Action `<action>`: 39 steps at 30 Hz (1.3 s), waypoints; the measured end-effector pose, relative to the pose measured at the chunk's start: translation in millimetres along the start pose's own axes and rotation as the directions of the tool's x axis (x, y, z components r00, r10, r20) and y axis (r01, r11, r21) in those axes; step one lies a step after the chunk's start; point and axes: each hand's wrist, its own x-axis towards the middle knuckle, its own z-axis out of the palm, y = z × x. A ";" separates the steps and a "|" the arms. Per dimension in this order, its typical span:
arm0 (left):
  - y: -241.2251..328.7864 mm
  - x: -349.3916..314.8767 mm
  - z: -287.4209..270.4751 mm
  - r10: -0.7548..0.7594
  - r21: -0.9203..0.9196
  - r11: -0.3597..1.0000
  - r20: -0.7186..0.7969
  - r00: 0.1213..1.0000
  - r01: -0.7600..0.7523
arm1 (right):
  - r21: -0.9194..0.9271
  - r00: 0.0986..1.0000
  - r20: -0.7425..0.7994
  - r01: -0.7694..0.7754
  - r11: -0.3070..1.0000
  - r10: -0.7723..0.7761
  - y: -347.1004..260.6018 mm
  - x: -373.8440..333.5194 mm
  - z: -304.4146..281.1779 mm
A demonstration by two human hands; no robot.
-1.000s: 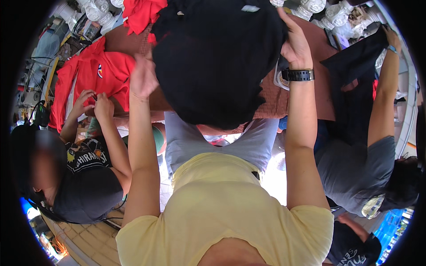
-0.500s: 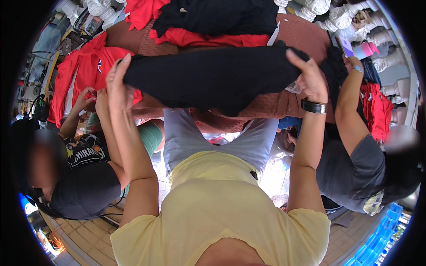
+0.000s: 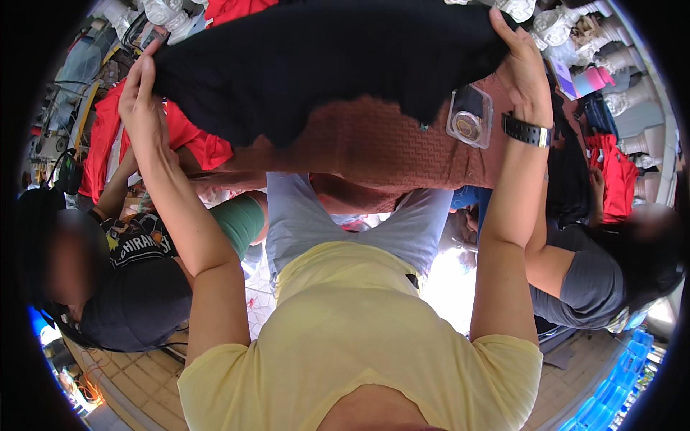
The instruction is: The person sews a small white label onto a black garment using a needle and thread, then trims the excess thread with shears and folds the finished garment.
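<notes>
Black cloth (image 3: 323,57) held up over desk (image 3: 352,147); left fingers (image 3: 146,75) and right fingers (image 3: 505,32) each grasp one end. Clear box (image 3: 486,118) on desk's right part, round thing (image 3: 467,127) inside. Red shirt (image 3: 198,141), desk's left end.

White capitals (image 3: 144,246) cross a co-worker's black shirt (image 3: 136,305), left of the table (image 3: 359,147). Print on the purple-and-white box (image 3: 562,77), at the table's right, is too small to read.
</notes>
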 end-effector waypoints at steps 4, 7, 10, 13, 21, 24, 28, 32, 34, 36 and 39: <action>-0.3 -55.7 -16.7 -0.035 0.281 0.958 -0.101 0.994 0.063 | -0.075 0.989 -0.063 -0.140 0.987 0.136 15.6 -54.9 35.1; -25.7 -106.0 -25.5 -0.108 0.714 0.696 0.007 0.994 0.070 | -0.214 0.964 -0.123 -0.260 0.942 0.238 65.4 -105.0 20.1; -60.3 -157.5 -30.6 -0.230 0.640 0.748 -0.001 0.973 0.177 | -0.363 0.959 -0.125 -0.284 0.887 0.256 126.5 -151.7 4.9; -77.4 -185.5 -30.2 -0.199 0.808 0.587 0.077 0.977 0.056 | -0.278 0.920 -0.199 -0.385 0.880 0.339 167.4 -199.8 -2.9; -78.7 -186.7 15.9 0.071 0.931 0.269 0.235 0.970 -0.245 | -0.950 0.949 -0.194 -0.118 0.291 -0.248 152.3 -209.4 38.4; -99.2 -166.8 87.4 0.060 0.686 0.624 0.435 0.899 -0.373 | -0.779 0.968 -0.032 0.132 0.613 -0.249 166.6 -167.7 70.1; -150.1 -163.0 159.8 -0.073 0.479 0.809 0.658 0.749 -0.342 | -0.620 0.988 0.072 0.152 0.770 -0.137 214.7 -119.2 96.1; -172.1 -159.2 173.4 -0.170 0.577 0.695 0.711 0.683 -0.428 | -0.702 0.994 0.072 0.109 0.704 -0.081 234.4 -107.0 95.7; -175.8 -160.0 172.0 -0.192 0.589 0.682 0.716 0.671 -0.434 | -0.700 0.995 0.095 0.089 0.708 -0.031 233.7 -104.9 93.9; -177.8 -161.0 169.9 -0.163 0.576 0.682 0.721 0.674 -0.451 | -0.706 0.994 0.109 0.076 0.704 0.002 233.8 -102.7 91.9; -177.2 -164.0 169.0 -0.146 0.573 0.656 0.734 0.663 -0.491 | -0.711 0.991 0.134 0.097 0.697 -0.001 234.5 -100.6 89.5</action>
